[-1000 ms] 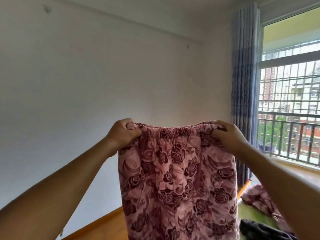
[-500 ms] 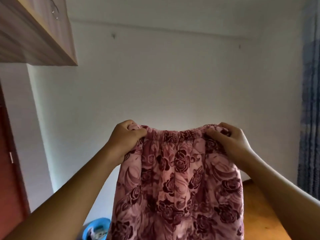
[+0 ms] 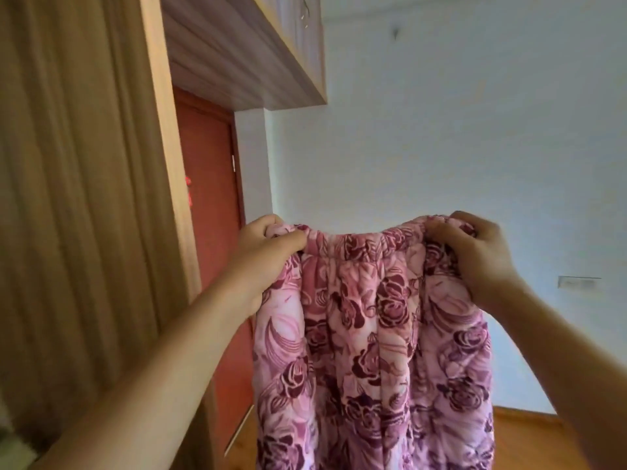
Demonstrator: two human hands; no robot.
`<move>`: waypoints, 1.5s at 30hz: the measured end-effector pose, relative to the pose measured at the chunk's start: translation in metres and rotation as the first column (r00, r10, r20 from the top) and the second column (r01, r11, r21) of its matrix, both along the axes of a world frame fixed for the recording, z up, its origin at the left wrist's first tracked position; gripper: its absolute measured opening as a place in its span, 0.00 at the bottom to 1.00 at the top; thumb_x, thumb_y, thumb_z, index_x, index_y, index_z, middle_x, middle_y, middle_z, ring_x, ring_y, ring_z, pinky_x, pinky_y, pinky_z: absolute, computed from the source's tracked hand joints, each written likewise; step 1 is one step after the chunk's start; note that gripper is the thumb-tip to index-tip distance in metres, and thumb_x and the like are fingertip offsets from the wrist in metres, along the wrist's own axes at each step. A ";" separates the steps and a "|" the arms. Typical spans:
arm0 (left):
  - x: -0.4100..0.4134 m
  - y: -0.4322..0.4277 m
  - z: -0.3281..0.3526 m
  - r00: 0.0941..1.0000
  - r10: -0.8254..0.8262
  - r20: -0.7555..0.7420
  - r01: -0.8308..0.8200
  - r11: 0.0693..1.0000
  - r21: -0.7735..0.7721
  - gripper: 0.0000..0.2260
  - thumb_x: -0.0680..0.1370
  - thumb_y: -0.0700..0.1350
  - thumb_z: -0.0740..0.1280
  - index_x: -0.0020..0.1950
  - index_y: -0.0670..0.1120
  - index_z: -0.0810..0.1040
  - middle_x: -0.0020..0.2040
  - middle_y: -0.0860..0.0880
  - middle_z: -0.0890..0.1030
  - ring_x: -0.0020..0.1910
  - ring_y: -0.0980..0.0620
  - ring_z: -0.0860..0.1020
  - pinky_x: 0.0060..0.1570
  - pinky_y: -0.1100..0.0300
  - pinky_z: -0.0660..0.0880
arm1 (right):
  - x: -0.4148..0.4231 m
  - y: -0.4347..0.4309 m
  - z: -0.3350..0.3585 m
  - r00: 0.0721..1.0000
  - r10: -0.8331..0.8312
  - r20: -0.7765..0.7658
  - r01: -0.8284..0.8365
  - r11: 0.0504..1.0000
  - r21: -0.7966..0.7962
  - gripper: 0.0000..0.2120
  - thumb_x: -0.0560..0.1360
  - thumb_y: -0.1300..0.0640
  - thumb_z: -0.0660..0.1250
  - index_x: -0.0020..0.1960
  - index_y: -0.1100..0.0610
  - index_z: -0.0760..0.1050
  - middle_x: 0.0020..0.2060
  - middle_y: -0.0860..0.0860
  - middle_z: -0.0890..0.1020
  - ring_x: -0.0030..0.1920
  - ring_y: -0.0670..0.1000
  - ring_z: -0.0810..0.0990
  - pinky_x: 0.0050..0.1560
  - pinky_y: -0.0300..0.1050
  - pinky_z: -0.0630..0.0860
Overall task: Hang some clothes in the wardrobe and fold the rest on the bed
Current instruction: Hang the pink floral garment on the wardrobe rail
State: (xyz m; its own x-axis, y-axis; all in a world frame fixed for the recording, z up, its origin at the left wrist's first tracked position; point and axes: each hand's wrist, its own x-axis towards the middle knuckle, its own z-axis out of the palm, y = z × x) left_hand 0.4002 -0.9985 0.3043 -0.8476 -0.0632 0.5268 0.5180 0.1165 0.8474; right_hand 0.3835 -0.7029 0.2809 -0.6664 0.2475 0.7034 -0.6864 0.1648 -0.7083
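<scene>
Hands, left hand (image 3: 268, 245) and right hand (image 3: 475, 256), grip the rose-print trousers' waistband (image 3: 366, 244) beside the wardrobe (image 3: 84, 198); neither hung nor folded yet.

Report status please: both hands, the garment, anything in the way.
Left hand and right hand each grip the waistband. Pink floral garment hangs spread between them. Wooden wardrobe panel close at left; no hanger in view.

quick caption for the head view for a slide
Both hands, left hand and right hand, grip the elastic waistband of pink floral trousers, held up beside the wooden wardrobe.
</scene>
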 end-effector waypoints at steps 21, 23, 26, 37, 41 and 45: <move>0.163 -0.225 -0.035 0.562 0.779 -0.277 -0.794 0.602 0.081 0.11 0.66 0.47 0.67 0.36 0.47 0.66 0.26 0.57 0.67 0.26 0.59 0.63 0.24 0.65 0.61 | 0.040 -0.311 -0.016 0.914 0.403 -0.037 -0.403 0.915 0.014 0.11 0.72 0.49 0.73 0.35 0.53 0.79 0.30 0.45 0.80 0.33 0.44 0.77 0.35 0.39 0.77; 0.169 -0.244 -0.035 0.542 0.799 -0.259 -0.806 0.582 0.107 0.11 0.66 0.46 0.67 0.34 0.48 0.65 0.26 0.56 0.67 0.27 0.57 0.64 0.28 0.58 0.64 | 0.043 -0.338 -0.016 0.900 0.436 -0.017 -0.436 0.900 0.008 0.11 0.72 0.48 0.73 0.36 0.54 0.79 0.31 0.48 0.82 0.34 0.45 0.79 0.36 0.41 0.78; 0.175 -0.268 -0.031 0.466 0.847 -0.254 -0.856 0.505 0.113 0.11 0.66 0.47 0.68 0.33 0.49 0.65 0.29 0.52 0.70 0.29 0.54 0.67 0.30 0.56 0.66 | 0.038 -0.377 -0.013 0.874 0.485 -0.006 -0.485 0.874 -0.005 0.12 0.73 0.48 0.73 0.37 0.54 0.78 0.32 0.47 0.83 0.33 0.44 0.81 0.33 0.40 0.78; 0.195 -0.370 0.004 0.082 0.956 -0.282 -0.993 0.052 -0.110 0.10 0.72 0.44 0.74 0.36 0.50 0.74 0.36 0.51 0.80 0.33 0.58 0.77 0.30 0.63 0.72 | -0.023 -0.533 0.027 0.585 0.810 0.033 -0.810 0.586 -0.029 0.16 0.71 0.47 0.75 0.32 0.53 0.74 0.29 0.47 0.77 0.32 0.48 0.75 0.36 0.52 0.73; 0.222 -0.408 0.025 0.022 0.961 -0.275 -0.980 -0.033 -0.196 0.08 0.72 0.43 0.75 0.37 0.49 0.77 0.35 0.50 0.81 0.34 0.53 0.78 0.33 0.61 0.74 | -0.027 -0.586 0.046 0.486 0.873 0.040 -0.874 0.486 0.020 0.16 0.73 0.50 0.76 0.30 0.49 0.75 0.28 0.45 0.79 0.32 0.47 0.78 0.39 0.49 0.75; 0.253 -0.442 0.053 -0.072 0.956 -0.285 -0.925 -0.171 -0.339 0.06 0.71 0.41 0.75 0.39 0.46 0.79 0.34 0.52 0.79 0.33 0.56 0.75 0.32 0.61 0.70 | -0.025 -0.630 0.067 0.455 0.890 0.036 -0.881 0.444 0.166 0.14 0.74 0.46 0.75 0.37 0.55 0.79 0.35 0.51 0.85 0.39 0.53 0.84 0.44 0.51 0.80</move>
